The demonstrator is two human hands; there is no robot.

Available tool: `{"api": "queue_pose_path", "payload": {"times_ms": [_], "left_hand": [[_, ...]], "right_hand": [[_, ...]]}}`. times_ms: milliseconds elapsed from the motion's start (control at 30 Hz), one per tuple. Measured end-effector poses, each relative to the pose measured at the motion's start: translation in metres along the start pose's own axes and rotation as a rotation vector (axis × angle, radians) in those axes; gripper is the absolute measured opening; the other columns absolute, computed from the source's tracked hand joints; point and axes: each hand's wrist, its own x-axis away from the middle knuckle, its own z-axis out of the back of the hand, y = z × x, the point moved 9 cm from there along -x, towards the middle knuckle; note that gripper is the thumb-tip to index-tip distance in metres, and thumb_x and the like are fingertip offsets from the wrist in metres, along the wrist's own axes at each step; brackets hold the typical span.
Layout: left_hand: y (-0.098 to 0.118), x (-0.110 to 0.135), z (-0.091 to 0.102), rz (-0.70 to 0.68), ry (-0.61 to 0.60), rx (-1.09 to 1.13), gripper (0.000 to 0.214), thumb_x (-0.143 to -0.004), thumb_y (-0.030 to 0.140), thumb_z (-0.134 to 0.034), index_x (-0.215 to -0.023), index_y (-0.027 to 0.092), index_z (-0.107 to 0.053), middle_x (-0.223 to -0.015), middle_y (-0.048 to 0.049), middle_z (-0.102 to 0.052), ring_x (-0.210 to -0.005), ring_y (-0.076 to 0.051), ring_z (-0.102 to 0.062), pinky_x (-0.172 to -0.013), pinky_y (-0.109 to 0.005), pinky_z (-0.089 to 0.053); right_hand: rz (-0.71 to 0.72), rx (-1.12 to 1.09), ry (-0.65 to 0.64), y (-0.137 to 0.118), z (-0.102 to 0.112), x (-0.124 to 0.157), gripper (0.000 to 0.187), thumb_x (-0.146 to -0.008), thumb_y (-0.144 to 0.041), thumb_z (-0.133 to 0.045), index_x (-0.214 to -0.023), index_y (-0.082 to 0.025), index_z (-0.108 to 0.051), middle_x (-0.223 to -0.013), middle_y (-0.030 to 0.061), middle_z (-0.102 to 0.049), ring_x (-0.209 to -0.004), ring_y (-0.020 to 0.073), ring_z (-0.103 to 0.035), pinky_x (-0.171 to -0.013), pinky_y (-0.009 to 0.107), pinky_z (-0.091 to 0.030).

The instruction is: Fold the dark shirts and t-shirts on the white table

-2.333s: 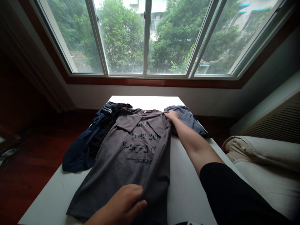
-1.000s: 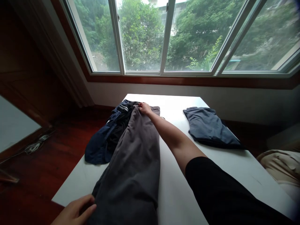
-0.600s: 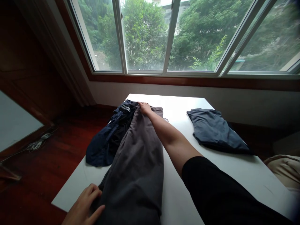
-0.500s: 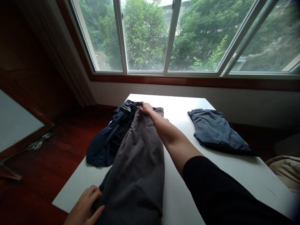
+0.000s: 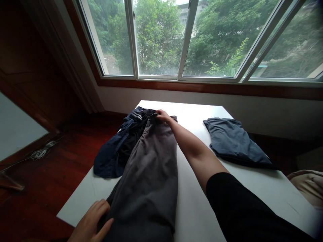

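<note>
A pair of dark grey trousers (image 5: 151,168) lies lengthwise along the white table, its waist end away from me. My right hand (image 5: 163,116) reaches across to that far end and is closed on the waistband, lifting its edge slightly. At the near left edge of the trousers is my left hand (image 5: 93,220), fingers bent round the cloth and thumb lying against it. Part of its grip is hidden by the fabric. Against the left side of the trousers lies a crumpled heap of navy and black clothes (image 5: 108,161), with white stripes on one piece.
On the right of the white table (image 5: 194,201) lies a folded blue-grey garment (image 5: 229,137). Beige cloth (image 5: 306,185) shows beyond the right edge. A wide window (image 5: 161,40) is behind the table, and a coiled white cable (image 5: 40,154) rests on the red-brown floor.
My right hand has moved slightly to the right along the waistband, and the waistband's edge is now raised a little. My left hand has hardly moved.
</note>
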Motion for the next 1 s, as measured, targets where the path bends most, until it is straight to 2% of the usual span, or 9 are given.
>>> {"api": "queue_pose_path", "payload": {"times_ms": [167,300,367,433,500,567,733,867,1000], "left_hand": [[0.008,0.001,0.012,-0.015,0.093,0.014,0.019,-0.096,0.038,-0.059,-0.092,0.024,-0.071,-0.119,-0.0083,-0.07,-0.11,-0.026,-0.065,-0.094,-0.031,-0.058],[0.01,0.002,0.016,-0.071,0.113,-0.072,0.015,-0.092,0.036,-0.064,-0.09,0.025,-0.074,-0.142,-0.0074,-0.062,-0.133,-0.029,-0.056,-0.11,-0.037,-0.052],[0.009,0.003,0.013,-0.096,0.079,-0.095,0.016,-0.092,0.036,-0.063,-0.094,0.026,-0.075,-0.148,-0.006,-0.06,-0.137,-0.029,-0.054,-0.112,-0.037,-0.051],[0.003,0.004,0.011,-0.081,0.075,-0.1,0.018,-0.094,0.037,-0.06,-0.095,0.026,-0.075,-0.152,-0.005,-0.056,-0.139,-0.028,-0.054,-0.112,-0.036,-0.051],[-0.005,0.006,0.01,-0.033,0.102,-0.1,0.022,-0.097,0.037,-0.056,-0.094,0.026,-0.074,-0.154,-0.0044,-0.055,-0.138,-0.027,-0.054,-0.112,-0.036,-0.051],[-0.013,0.008,0.01,0.017,0.149,-0.094,0.024,-0.098,0.036,-0.054,-0.092,0.025,-0.074,-0.151,-0.0048,-0.057,-0.136,-0.027,-0.057,-0.112,-0.037,-0.051],[-0.021,0.01,0.01,0.057,0.189,-0.074,0.019,-0.095,0.036,-0.058,-0.095,0.024,-0.073,-0.134,-0.0074,-0.067,-0.124,-0.026,-0.064,-0.105,-0.033,-0.055],[-0.018,0.008,0.007,0.042,0.129,-0.045,0.021,-0.096,0.037,-0.058,-0.099,0.024,-0.074,-0.122,-0.0065,-0.069,-0.11,-0.023,-0.07,-0.093,-0.027,-0.06],[-0.019,0.007,0.007,0.032,0.137,-0.018,0.021,-0.096,0.039,-0.058,-0.101,0.027,-0.075,-0.121,-0.0053,-0.07,-0.109,-0.023,-0.071,-0.091,-0.026,-0.061]], "right_hand": [[-0.074,-0.367,0.068,0.031,0.034,0.001,0.018,-0.094,-0.03,-0.06,-0.107,-0.018,-0.061,-0.085,-0.0017,-0.064,-0.074,0.0125,-0.055,-0.067,0.021,-0.047],[-0.08,-0.434,0.026,0.037,0.048,-0.004,0.032,-0.089,-0.026,-0.067,-0.119,-0.018,-0.062,-0.094,-0.0007,-0.069,-0.079,0.0124,-0.061,-0.072,0.021,-0.051],[-0.068,-0.35,-0.112,0.032,0.037,-0.007,0.031,-0.087,-0.027,-0.068,-0.117,-0.019,-0.066,-0.096,0.0005,-0.071,-0.081,0.0144,-0.063,-0.074,0.023,-0.052],[-0.077,-0.224,-0.274,0.027,0.016,-0.008,0.025,-0.084,-0.025,-0.072,-0.108,-0.018,-0.071,-0.09,0.002,-0.072,-0.078,0.0168,-0.063,-0.074,0.026,-0.053],[-0.084,-0.109,-0.353,0.024,-0.004,-0.009,0.025,-0.077,-0.02,-0.077,-0.102,-0.017,-0.074,-0.085,0.0028,-0.073,-0.075,0.0181,-0.062,-0.074,0.028,-0.052],[-0.056,-0.015,-0.319,0.019,-0.019,-0.012,0.032,-0.074,-0.014,-0.078,-0.105,-0.015,-0.075,-0.088,0.0037,-0.074,-0.076,0.0177,-0.062,-0.075,0.027,-0.051],[0.015,0.145,-0.132,0.013,-0.037,-0.017,0.042,-0.085,-0.015,-0.071,-0.127,-0.013,-0.071,-0.111,0.0073,-0.073,-0.087,0.0163,-0.059,-0.081,0.023,-0.047],[0.008,0.207,-0.069,0.02,-0.043,-0.017,0.038,-0.089,-0.028,-0.071,-0.125,-0.019,-0.075,-0.125,0.0112,-0.066,-0.103,0.0228,-0.058,-0.093,0.029,-0.048],[0.008,0.257,-0.021,0.025,-0.046,-0.015,0.035,-0.092,-0.035,-0.067,-0.123,-0.025,-0.077,-0.129,0.01,-0.061,-0.114,0.0261,-0.055,-0.102,0.033,-0.046]]}}
